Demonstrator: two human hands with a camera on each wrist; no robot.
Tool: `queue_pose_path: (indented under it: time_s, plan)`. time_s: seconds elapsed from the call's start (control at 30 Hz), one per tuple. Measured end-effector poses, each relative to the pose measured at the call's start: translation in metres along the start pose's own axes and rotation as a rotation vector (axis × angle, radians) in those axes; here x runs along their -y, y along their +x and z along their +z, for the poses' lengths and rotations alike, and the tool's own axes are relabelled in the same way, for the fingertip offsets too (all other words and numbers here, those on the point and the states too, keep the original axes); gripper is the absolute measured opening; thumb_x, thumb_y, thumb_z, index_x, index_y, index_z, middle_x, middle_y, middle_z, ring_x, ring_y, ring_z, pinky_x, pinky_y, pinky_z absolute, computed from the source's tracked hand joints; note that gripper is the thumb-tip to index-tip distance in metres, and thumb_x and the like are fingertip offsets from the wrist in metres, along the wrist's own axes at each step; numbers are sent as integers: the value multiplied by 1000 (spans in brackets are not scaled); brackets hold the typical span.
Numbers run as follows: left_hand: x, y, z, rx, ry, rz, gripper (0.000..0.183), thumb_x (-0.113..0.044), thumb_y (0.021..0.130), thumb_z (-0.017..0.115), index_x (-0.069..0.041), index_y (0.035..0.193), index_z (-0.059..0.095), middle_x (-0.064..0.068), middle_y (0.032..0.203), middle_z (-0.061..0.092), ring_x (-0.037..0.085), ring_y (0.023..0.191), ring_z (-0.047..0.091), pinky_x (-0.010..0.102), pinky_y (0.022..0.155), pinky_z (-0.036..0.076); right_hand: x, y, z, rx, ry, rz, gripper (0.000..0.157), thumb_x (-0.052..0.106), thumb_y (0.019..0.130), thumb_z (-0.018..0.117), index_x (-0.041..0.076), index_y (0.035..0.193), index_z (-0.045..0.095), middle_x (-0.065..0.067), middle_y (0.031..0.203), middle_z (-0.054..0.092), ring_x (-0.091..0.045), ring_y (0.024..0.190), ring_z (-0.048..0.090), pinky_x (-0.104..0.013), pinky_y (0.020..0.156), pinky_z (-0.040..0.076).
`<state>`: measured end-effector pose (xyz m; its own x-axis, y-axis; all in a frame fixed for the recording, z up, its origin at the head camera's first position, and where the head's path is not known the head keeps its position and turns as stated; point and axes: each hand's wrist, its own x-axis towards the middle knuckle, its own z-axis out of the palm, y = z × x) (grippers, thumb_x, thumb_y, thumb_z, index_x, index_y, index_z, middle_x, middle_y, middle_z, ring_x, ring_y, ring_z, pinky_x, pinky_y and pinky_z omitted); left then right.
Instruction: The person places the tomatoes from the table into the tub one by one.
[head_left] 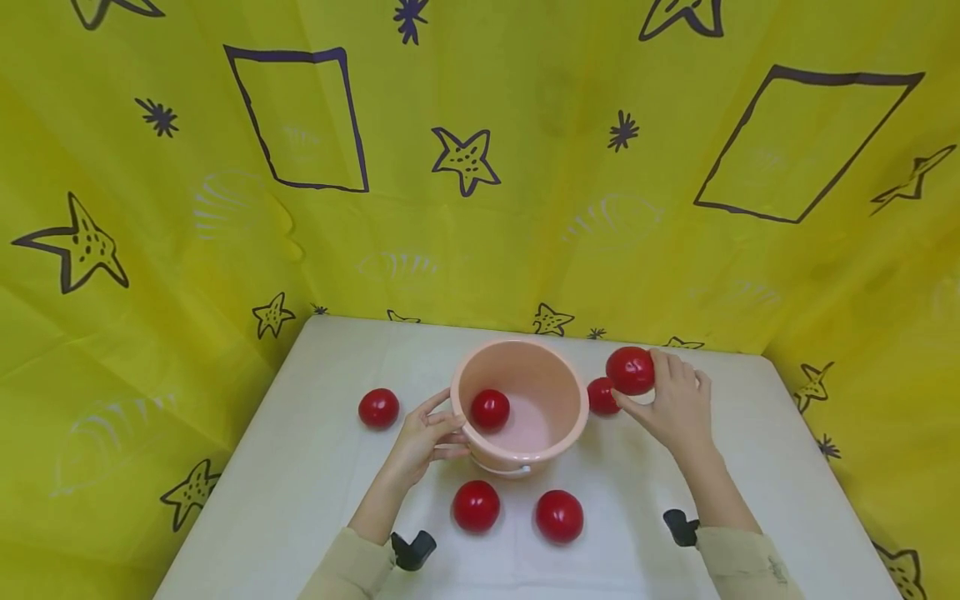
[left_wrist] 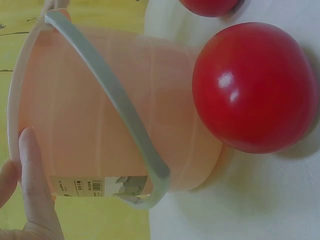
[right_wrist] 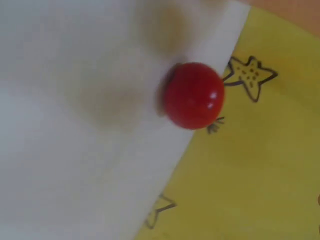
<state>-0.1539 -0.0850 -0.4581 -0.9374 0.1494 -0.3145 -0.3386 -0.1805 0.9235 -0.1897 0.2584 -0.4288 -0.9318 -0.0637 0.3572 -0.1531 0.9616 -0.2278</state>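
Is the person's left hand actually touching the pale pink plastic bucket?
Touching. The left wrist view shows the left hand with one finger laid against the pale pink plastic bucket, by its rim.

Soft shadows fall on the table (head_left: pixel 300 500), glare spots a ball (left_wrist: pixel 255 92); right-wrist view is blurry.

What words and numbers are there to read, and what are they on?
"NO.", it seems, on the pale rectangular sticker on the peach round plastic bucket; the digits after it are too blurred.
The sticker's other characters: too small to read.
No other writing is readable; the yellow cloth shows drawings.
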Motion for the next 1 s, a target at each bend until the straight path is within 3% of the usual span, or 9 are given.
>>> queue_pose_path:
  time_s: [0.23, 0.53, 0.8, 1.0]
  plan:
    - [0, 1, 0, -13, 4, -1, 61, -18, 85, 64, -12, 138, 36, 23, 108, 62, 22, 77, 67, 35, 70, 55, 49, 18, -2, 0, -15, -266, 82, 42, 61, 78, 2, 123, 43, -19, 116, 49, -35, 109, 42, -57, 91, 32]
    - [1, 1, 0, -17, 19, -14, 62, -20, 85, 64, -14, 139, 35, 22, 109, 61, 22, 79, 67, 33, 69, 55, 97, 27, 20, 176, -151, -558, 80, 55, 69, 66, 9, 130, 44, -12, 125, 49, -29, 114, 42, -49, 97, 34]
    - [-3, -2, 1, 18, 2, 4, 60, -13, 87, 60, -8, 140, 31, 23, 110, 60, 19, 75, 67, 34, 68, 56, 120, 28, 44, 388, -193, -714, 83, 54, 66, 71, 18, 135, 42, -8, 129, 48, -28, 120, 40, -51, 103, 29]
    - [-5, -3, 1, 4, 5, -14, 61, -16, 87, 61, -10, 141, 31, 25, 116, 57, 19, 76, 67, 34, 69, 55, 126, 28, 58, 471, -273, -815, 81, 55, 64, 72, 25, 134, 43, -3, 129, 48, -24, 120, 40, -47, 102, 33]
